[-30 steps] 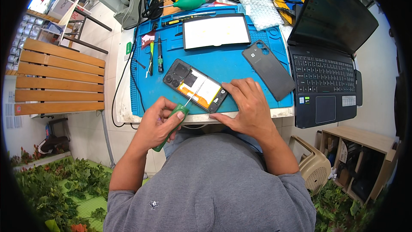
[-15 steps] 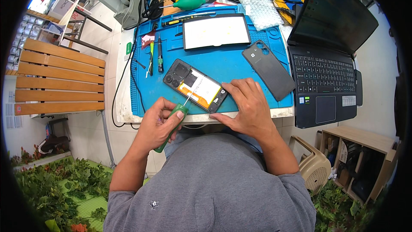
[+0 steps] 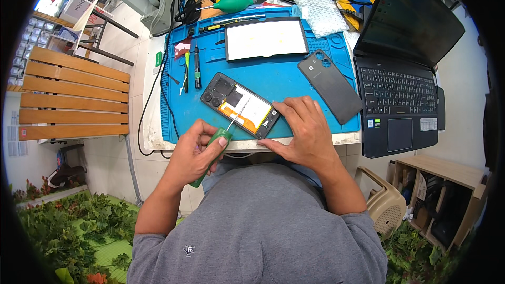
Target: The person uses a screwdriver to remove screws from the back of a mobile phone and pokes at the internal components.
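A smartphone with its back off (image 3: 254, 109) lies slanted on the blue work mat (image 3: 189, 113), showing its white battery, an orange strip and the camera rings. My left hand (image 3: 199, 150) is closed round the green handle of a screwdriver (image 3: 216, 142). Its thin metal shaft reaches over the battery; whether the tip touches the phone I cannot tell. With thumb and fingers at either side of the phone's lower right end, my right hand (image 3: 302, 131) grips it. Right of the phone lies a dark back cover (image 3: 330, 87).
Behind the phone sits a white-topped tray (image 3: 266, 39). Left of it lie a dark precision screwdriver (image 3: 197, 68) and a yellow-green tool (image 3: 186, 71). A green air blower (image 3: 231, 3) and bubble wrap (image 3: 317, 8) are at the back. An open laptop (image 3: 397, 94) stands at right; a black cable (image 3: 144, 110) hangs at left.
The screwdriver has shifted slightly, and its shaft now reaches farther up across the battery. My right hand and the phone stay in place.
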`<state>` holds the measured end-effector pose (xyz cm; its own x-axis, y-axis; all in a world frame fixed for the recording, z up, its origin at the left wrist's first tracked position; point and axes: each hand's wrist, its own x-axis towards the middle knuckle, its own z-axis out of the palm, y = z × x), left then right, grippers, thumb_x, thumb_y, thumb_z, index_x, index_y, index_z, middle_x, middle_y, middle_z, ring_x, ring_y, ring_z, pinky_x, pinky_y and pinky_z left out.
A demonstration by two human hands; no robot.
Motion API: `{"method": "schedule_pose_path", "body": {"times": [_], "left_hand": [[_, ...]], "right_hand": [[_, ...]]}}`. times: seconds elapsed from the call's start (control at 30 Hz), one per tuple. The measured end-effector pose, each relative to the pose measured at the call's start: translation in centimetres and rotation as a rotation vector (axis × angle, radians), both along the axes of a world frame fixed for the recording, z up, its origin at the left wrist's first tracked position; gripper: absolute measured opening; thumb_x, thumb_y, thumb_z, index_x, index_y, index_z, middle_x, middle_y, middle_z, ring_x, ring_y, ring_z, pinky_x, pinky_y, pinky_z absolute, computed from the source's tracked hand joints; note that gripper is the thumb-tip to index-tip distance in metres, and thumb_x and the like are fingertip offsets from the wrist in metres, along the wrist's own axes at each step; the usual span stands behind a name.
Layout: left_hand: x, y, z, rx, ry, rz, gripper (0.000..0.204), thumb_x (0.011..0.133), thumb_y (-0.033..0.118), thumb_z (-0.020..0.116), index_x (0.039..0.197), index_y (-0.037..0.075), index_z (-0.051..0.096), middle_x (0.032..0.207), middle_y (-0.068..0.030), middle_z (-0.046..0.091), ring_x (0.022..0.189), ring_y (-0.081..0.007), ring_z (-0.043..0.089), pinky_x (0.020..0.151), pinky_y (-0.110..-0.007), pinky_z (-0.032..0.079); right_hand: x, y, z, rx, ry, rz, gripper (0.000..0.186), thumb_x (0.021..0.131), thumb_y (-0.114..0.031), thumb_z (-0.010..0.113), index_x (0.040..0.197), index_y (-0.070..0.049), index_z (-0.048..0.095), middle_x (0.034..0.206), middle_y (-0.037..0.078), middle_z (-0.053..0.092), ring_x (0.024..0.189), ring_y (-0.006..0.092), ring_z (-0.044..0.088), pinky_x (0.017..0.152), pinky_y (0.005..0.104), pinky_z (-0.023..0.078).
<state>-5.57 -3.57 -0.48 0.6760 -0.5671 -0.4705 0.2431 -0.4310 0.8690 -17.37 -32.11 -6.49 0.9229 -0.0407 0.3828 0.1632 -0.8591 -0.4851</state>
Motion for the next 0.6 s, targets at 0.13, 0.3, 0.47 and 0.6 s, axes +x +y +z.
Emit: {"method": "schedule_pose_path", "body": {"times": [0.13,0.3,0.47,0.6], "left_hand": [[-0.2,0.0,-0.1,0.007,0.002,0.021,0.030,0.119,0.024,0.076,0.126,0.000,0.059,0.082,-0.0069,0.072,0.056,-0.0096,0.062,0.049,-0.029,0.046],[-0.3,0.0,-0.1,-0.002,0.004,0.041,0.031,0.119,0.025,0.076,0.125,0.001,0.059,0.082,-0.0069,0.073,0.056,-0.0098,0.062,0.049,-0.029,0.047],[-0.2,0.1,-0.5,-0.017,-0.026,0.029,0.026,0.121,0.022,0.071,0.127,0.000,0.057,0.082,-0.0099,0.074,0.053,-0.0127,0.065,0.046,-0.030,0.049],[-0.4,0.3,-1.0,-0.047,-0.028,0.020,0.026,0.121,0.022,0.071,0.127,0.001,0.057,0.082,-0.0100,0.075,0.054,-0.0128,0.065,0.046,-0.030,0.050]], "right_hand": [[0.0,0.0,0.0,0.004,-0.008,0.001,0.086,0.087,-0.061,0.098,0.142,0.002,0.075,0.132,0.015,0.074,0.122,0.0304,0.066,0.103,0.0449,0.051],[0.0,0.1,0.2,0.027,0.002,-0.011,0.089,0.081,-0.059,0.103,0.140,0.002,0.078,0.130,0.018,0.074,0.120,0.0349,0.068,0.105,0.0487,0.054],[0.0,0.1,0.1,0.019,-0.007,-0.012,0.089,0.081,-0.060,0.103,0.140,0.002,0.078,0.130,0.018,0.075,0.120,0.0346,0.068,0.104,0.0485,0.054],[0.1,0.1,0.1,0.022,0.001,-0.012,0.089,0.081,-0.061,0.103,0.140,0.002,0.078,0.130,0.018,0.075,0.120,0.0343,0.068,0.104,0.0486,0.054]]}}
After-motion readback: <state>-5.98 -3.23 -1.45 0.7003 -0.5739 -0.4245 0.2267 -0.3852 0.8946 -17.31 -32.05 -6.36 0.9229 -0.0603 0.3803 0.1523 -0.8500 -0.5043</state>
